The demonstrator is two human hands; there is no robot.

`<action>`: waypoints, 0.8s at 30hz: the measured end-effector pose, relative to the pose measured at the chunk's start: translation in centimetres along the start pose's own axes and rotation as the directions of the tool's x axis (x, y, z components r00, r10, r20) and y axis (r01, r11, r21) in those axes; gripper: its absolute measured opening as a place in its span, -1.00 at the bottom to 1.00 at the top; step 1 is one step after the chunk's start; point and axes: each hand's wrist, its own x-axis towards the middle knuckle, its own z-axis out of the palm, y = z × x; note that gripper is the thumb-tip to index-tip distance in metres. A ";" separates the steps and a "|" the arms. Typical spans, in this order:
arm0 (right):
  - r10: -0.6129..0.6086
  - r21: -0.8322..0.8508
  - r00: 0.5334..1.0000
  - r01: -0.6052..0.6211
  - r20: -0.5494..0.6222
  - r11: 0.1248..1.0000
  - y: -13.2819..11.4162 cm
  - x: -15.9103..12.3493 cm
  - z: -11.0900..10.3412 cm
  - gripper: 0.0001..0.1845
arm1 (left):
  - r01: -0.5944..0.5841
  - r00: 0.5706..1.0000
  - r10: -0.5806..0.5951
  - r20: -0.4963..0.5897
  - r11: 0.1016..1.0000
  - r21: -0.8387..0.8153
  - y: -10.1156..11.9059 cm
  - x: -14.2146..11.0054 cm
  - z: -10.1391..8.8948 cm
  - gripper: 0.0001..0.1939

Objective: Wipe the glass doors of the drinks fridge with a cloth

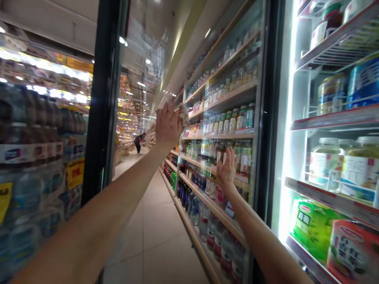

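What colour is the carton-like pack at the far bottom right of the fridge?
Red, beside a green pack; best seen in the head view.

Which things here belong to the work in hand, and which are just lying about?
In the work:
left hand, raised at the glass door
pale wad by its fingers, possibly cloth
right hand, open at the door

Just around:
green pack
red pack
yellow sign
distant person

Pale tiled floor (pixel 160 232); stocked shelves (pixel 219 136); grey ceiling (pixel 53 12); white strip light (pixel 289 102).
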 end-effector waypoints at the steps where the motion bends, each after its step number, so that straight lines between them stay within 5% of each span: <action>1: 0.001 -0.009 1.000 -0.001 0.004 1.000 -0.1 -0.1 0.0 -0.42 | 0.012 1.000 -0.012 -0.002 1.000 0.002 0.3 -0.9 0.1 -0.55; 3: -0.002 -0.019 1.000 0.003 0.017 1.000 -0.3 -0.4 -0.1 -0.43 | -0.158 0.980 0.163 0.114 0.986 -0.050 2.1 -3.6 0.6 -0.58; 6: -0.013 -0.013 0.999 0.014 0.043 1.000 -0.1 -0.8 -0.3 -0.44 | -0.485 0.775 0.544 0.321 0.838 -0.248 4.6 -7.3 1.2 -0.59; 7: -0.016 -0.011 0.999 0.017 0.052 1.000 0.1 -1.0 -0.4 -0.44 | -0.521 0.727 0.593 0.347 0.805 -0.284 4.7 -7.8 1.1 -0.59; 8: -0.020 -0.011 0.998 0.021 0.059 1.000 0.2 -1.2 -0.5 -0.44 | -0.520 0.724 0.592 0.354 0.806 -0.283 4.3 -7.7 0.8 -0.60; 11: -0.014 -0.021 0.998 0.016 0.063 1.000 0.5 -1.9 -0.7 -0.45 | -0.335 0.903 0.352 0.245 0.936 -0.110 1.9 -6.0 -0.4 -0.62; 13: -0.005 -0.029 0.998 0.007 0.059 1.000 0.3 -2.3 -0.6 -0.44 | -0.217 0.965 0.217 0.147 0.976 -0.018 0.9 -5.9 -1.0 -0.62; 15: 0.001 -0.034 0.998 0.001 0.056 0.999 -0.1 -2.7 -0.5 -0.44 | -0.288 0.947 0.285 0.150 0.958 -0.004 1.2 -7.8 -1.1 -0.61; 19: 0.006 -0.028 0.999 -0.004 0.049 1.000 -0.8 -3.0 -0.5 -0.44 | -0.573 0.787 0.577 0.219 0.815 -0.086 2.7 -12.5 -0.9 -0.56; 21: 0.017 -0.014 0.999 -0.017 0.036 1.000 -0.9 -3.0 -0.6 -0.45 | -0.537 0.822 0.537 0.190 0.842 -0.056 2.4 -12.2 -1.0 -0.57; 24: 0.020 0.004 1.000 -0.020 0.024 1.000 -0.9 -3.3 -0.9 -0.46 | -0.284 0.957 0.281 0.073 0.958 0.039 1.1 -10.0 -1.0 -0.59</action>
